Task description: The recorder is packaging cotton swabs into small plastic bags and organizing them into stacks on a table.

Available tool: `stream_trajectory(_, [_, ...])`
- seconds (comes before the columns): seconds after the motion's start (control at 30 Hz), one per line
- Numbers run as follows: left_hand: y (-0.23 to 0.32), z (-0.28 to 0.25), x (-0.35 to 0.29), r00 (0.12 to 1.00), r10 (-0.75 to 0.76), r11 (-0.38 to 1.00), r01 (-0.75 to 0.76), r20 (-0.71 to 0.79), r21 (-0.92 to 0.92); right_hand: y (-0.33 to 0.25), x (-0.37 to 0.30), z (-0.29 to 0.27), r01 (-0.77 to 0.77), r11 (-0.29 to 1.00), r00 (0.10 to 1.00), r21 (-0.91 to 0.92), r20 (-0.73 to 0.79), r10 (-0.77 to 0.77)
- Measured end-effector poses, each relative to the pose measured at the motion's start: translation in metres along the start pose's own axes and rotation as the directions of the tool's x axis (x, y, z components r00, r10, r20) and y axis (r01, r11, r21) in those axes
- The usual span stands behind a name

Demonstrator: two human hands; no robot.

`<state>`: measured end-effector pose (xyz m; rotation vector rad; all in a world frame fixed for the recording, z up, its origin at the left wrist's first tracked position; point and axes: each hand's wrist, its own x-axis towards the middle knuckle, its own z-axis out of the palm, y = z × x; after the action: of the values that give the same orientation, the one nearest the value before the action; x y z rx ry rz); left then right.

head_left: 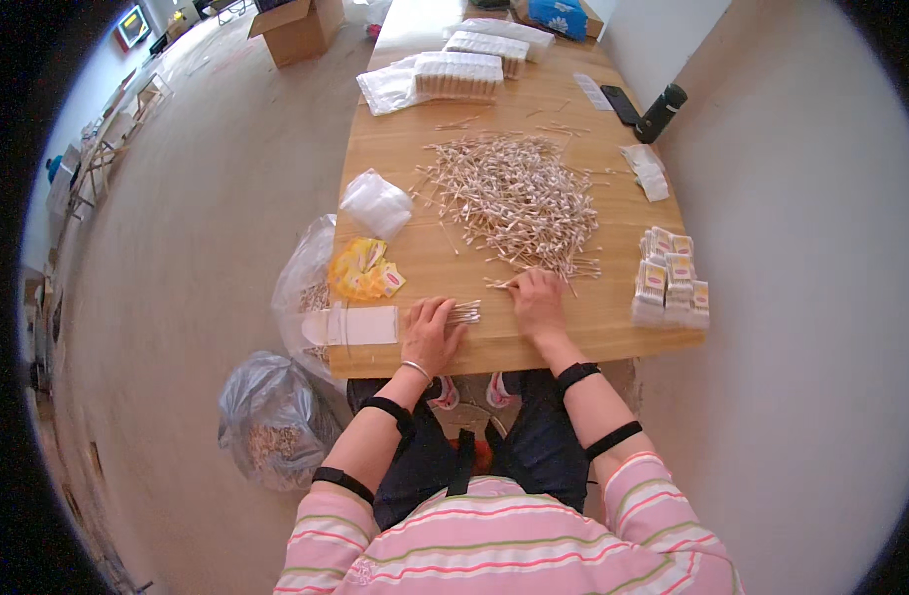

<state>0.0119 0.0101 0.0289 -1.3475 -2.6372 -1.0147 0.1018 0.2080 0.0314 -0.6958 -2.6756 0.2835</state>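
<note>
A person in a pink striped shirt [504,540] works at a wooden worktop [573,342] with both bare hands close to its near edge. The left hand [430,334] lies curled over a small bundle of swabs [464,313], their white tips showing to its right; whether the fingers clamp the bundle cannot be told from this angle. The right hand [540,302] has its fingertips pinched together on a few swabs [497,285] that point left, at the near edge of a large loose pile of cotton swabs [514,188] spread across the middle of the worktop. Just left of the left hand lies a flat white tray [370,325], with yellow cards [360,270] and clear plastic sleeves [377,202] beyond it. Filled packs [670,283] stand grouped at the right edge. Farther back are a black phone [620,105] and a dark bottle [661,114], while wrapped bundles [457,74] rest toward the far end. On the floor at left sits a translucent plastic bag [271,407] with more swabs inside.
</note>
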Motion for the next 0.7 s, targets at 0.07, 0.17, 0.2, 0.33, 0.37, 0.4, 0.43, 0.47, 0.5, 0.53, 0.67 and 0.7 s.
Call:
stream_trajectory(0.07, [0.002,0.002,0.002,1.000,-0.016,1.000,0.016,0.000,0.007,-0.009,0.008,0.010,0.053,0.987,0.996,0.152,0.056,-0.063])
stream_trajectory(0.17, [0.006,0.000,0.004,0.999,-0.032,0.999,0.033,-0.009,0.007,-0.019,0.021,0.014,0.007,0.979,0.999,0.202,-0.034,0.000])
stream_trajectory(0.2, [0.007,-0.001,0.003,0.999,-0.036,0.999,0.036,-0.015,0.017,-0.018,0.025,0.014,0.010,0.979,1.000,0.204,-0.031,-0.004])
stream_trajectory(0.33, [0.005,-0.003,0.003,0.999,-0.040,0.999,0.040,-0.021,-0.002,-0.004,0.028,0.000,-0.038,0.991,0.980,0.127,-0.189,0.062])
stream_trajectory(0.37, [0.004,-0.003,0.002,0.999,-0.045,0.999,0.045,-0.022,-0.004,-0.003,0.026,-0.003,-0.055,0.996,0.962,0.065,-0.263,0.070])
stream_trajectory(0.4, [0.005,-0.003,0.003,0.999,-0.037,0.999,0.037,-0.011,-0.002,-0.002,0.021,-0.004,-0.054,0.997,0.963,0.060,-0.262,0.068])
stream_trajectory(0.43, [0.006,-0.003,0.003,1.000,-0.029,1.000,0.029,0.000,0.000,-0.002,0.015,-0.004,-0.044,0.995,0.984,0.091,-0.166,0.059])
stream_trajectory(0.47, [0.006,-0.003,0.004,0.999,-0.032,0.999,0.032,-0.001,-0.004,-0.002,0.008,-0.004,-0.038,0.992,0.997,0.123,-0.068,0.046])
stream_trajectory(0.5, [0.005,-0.003,0.004,1.000,-0.021,1.000,0.021,-0.014,-0.021,-0.009,0.001,-0.006,-0.035,0.992,0.997,0.121,-0.065,0.044])
stream_trajectory(0.53, [0.003,-0.004,0.003,1.000,-0.012,0.999,0.011,-0.026,-0.035,-0.023,-0.004,-0.006,-0.017,0.992,0.999,0.123,-0.040,0.022])
stream_trajectory(0.67, [0.007,-0.004,0.008,0.999,0.022,1.000,-0.022,-0.039,-0.008,-0.027,-0.003,0.008,-0.109,0.986,0.993,0.124,-0.022,0.112])
stream_trajectory(0.7, [0.007,-0.003,0.007,0.999,0.010,1.000,-0.011,-0.043,-0.015,-0.030,-0.002,0.010,-0.106,0.986,0.994,0.127,-0.019,0.109])
